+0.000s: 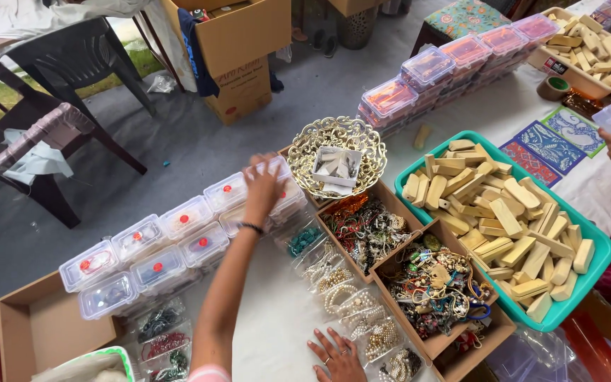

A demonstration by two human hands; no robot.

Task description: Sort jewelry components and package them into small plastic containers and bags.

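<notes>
Left hand [262, 185] reaching out, fingers closed over a clear lidded box [271, 170] in the row along the table's far edge. Right hand [336, 357] flat, open, empty at the near edge beside bagged bead bracelets [351, 304]. Best lifted straight up, lid kept level, clear of neighbouring boxes.

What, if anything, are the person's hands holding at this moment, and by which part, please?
The left hand has its fingers on the top of a clear plastic box; whether it grips cannot be told. The right hand lies flat on the table, holding nothing.
</notes>
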